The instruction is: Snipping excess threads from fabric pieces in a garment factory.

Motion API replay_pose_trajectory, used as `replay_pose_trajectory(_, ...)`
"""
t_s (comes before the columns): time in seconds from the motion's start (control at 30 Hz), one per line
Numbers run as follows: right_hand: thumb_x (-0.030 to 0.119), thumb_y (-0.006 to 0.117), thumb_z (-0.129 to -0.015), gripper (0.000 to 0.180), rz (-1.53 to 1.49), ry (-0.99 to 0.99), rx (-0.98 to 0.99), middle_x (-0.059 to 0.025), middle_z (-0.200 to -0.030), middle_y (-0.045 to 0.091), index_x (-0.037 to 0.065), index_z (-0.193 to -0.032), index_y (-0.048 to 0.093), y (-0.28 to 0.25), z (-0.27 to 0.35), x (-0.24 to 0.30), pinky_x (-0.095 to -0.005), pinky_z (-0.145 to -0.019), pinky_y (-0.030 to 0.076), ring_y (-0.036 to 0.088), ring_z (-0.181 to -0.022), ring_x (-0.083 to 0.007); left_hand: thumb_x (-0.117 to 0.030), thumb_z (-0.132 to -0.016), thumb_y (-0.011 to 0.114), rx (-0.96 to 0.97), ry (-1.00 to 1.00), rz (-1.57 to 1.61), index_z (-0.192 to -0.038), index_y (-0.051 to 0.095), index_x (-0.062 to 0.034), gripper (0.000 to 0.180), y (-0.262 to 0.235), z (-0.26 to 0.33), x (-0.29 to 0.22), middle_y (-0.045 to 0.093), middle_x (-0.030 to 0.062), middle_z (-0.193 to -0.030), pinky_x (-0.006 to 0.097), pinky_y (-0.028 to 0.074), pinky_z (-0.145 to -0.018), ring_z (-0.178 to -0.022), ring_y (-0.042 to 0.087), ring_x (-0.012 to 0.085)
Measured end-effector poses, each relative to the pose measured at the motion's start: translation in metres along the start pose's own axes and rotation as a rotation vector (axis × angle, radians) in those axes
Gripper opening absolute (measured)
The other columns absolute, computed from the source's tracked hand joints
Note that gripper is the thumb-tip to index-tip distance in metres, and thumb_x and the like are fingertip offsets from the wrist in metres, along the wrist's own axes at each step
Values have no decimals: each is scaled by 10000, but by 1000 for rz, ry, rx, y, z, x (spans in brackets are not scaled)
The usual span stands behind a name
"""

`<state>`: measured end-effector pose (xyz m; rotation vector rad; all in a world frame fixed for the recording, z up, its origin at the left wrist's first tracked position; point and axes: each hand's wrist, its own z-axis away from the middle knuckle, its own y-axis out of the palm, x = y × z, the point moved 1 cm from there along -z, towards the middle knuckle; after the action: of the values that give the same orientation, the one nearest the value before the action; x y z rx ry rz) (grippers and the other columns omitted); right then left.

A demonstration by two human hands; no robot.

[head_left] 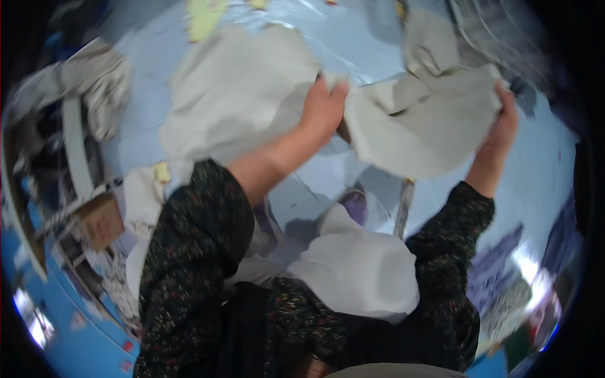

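Beige cloth point(428, 135) spread between the left hand point(323, 110), closed on its left edge, and the right hand point(503, 126), blurred but apparently curled round its right edge.

Between the left hand point(324, 107) and the right hand point(501, 123), the held cloth point(428, 129), left edge in the one, right edge in the other. Just behind it, more fabric point(432, 38), joined or separate unclear. Left of the held cloth, beyond the left forearm, a second cloth point(236, 94) on the floor point(535, 151); farther off, a scrap point(205, 22). At far left, a bundle point(101, 82), with a box point(101, 220) nearer the body. Over the lap, a sheet point(359, 264); just past it, a shoe point(355, 205). Right of the right sleeve point(450, 214), a fabric pile point(495, 261).
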<state>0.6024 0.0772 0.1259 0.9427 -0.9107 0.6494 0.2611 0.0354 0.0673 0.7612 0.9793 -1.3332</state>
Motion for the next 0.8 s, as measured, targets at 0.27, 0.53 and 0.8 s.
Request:
replay_pose_trajectory(0.27, 94, 659, -902, 112, -81, -243, 453, 0, -703, 584, 8, -833, 673, 187, 13, 34, -236, -699, 469, 571, -653, -109, -324, -1012, 551, -105, 9, -103, -1175, 619, 1, 369, -305, -35, -213, 705, 70, -994, 274, 587, -680, -801, 697, 130)
replay_pose_trajectory(0.53, 93, 689, -851, 217, 249, 196, 391, 15, -579, 514, 94, -704, 531, 217, 92, -131, -210, -406, 207, 342, -432, -39, -429, -928, 655, -470, -268, -155, -1396, 393, 51, 720, -461, 6, -85, 563, 212, -1300, 423, 553, -887, -1125, 610, 281)
replay_pose_trajectory(0.8, 219, 719, -830, 238, 658, 320, 438, -14, -639, 581, 59, -991, 648, 123, 115, -246, -276, -468, 388, 522, -514, -120, -368, -932, 552, -375, -342, -728, -1240, 583, 53, 523, -492, 41, 152, 637, 244, -1192, 407, 473, -930, -1100, 597, 328)
